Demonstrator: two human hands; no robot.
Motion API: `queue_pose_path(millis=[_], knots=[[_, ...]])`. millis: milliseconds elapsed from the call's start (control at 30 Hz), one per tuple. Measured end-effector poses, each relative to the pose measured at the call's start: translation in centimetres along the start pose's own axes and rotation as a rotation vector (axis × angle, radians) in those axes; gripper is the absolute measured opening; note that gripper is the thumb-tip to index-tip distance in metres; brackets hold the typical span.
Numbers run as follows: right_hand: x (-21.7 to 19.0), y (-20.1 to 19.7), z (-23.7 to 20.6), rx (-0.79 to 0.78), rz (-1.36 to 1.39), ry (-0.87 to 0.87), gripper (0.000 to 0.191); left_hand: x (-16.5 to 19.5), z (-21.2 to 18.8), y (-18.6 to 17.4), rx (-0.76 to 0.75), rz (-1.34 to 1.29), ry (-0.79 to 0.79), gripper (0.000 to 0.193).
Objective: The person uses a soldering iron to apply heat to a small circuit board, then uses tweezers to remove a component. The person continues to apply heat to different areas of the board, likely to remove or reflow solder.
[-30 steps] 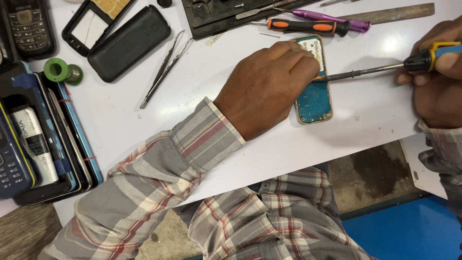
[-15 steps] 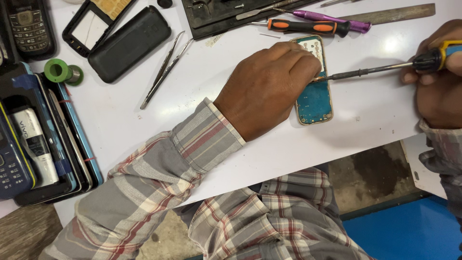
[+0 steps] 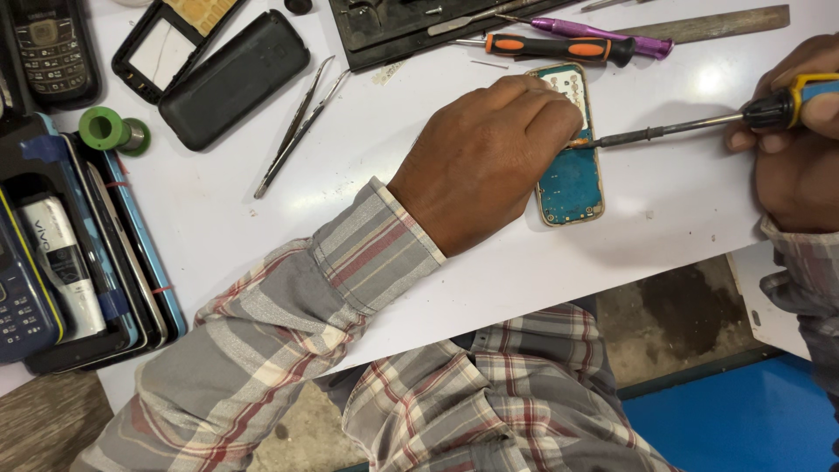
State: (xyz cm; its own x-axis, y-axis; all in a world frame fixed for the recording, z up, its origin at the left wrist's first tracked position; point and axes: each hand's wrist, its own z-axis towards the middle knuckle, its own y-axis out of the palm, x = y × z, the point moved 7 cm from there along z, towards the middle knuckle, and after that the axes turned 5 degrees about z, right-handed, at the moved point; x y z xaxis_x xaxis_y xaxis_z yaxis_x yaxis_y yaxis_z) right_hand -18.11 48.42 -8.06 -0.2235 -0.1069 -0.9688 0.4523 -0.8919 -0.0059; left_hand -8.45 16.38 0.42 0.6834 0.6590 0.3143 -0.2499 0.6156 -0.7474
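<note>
Since the earlier frame, almost nothing has shifted: the screwdriver [image 3: 690,128] tip has stayed at the edge of the phone circuit board [image 3: 572,175], with the shaft tilted only slightly differently.

Left hand [image 3: 485,157] fingers curl downward and press on the board's left edge and upper part, pinning it flat against the white table [image 3: 393,175]. That board is a rounded rectangle, teal-blue with a thin pale rim and a whitish keypad panel at its top end; it lies near the middle of the table, just below an orange-and-black screwdriver [image 3: 559,48].

Right hand [image 3: 795,149] fingers are closed around a black, yellow and blue handle, its slim dark metal shaft reaching left to touch the board beside the left fingertips.

Farther out, a purple-handled tool [image 3: 603,33] lies by a dark tray [image 3: 384,31]. Thin steel tweezers [image 3: 297,122] lie to the left, near a matte black phone back cover [image 3: 234,79] and a green spool [image 3: 109,129]. Several stacked phones [image 3: 79,253] sit at the far left edge. Both sleeves are soft grey, red and cream plaid.
</note>
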Motion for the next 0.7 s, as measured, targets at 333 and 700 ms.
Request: queue_pose_path(millis=[333,700], knots=[[0.40,-0.36,-0.17,0.025,-0.010,0.013,0.019,0.00,-0.03,0.10,0.000,0.019,0.004,0.020],[0.30,-0.21,-0.21,0.061,0.014,0.047,0.019,-0.11,0.02,0.05,-0.004,0.001,-0.014,0.021]])
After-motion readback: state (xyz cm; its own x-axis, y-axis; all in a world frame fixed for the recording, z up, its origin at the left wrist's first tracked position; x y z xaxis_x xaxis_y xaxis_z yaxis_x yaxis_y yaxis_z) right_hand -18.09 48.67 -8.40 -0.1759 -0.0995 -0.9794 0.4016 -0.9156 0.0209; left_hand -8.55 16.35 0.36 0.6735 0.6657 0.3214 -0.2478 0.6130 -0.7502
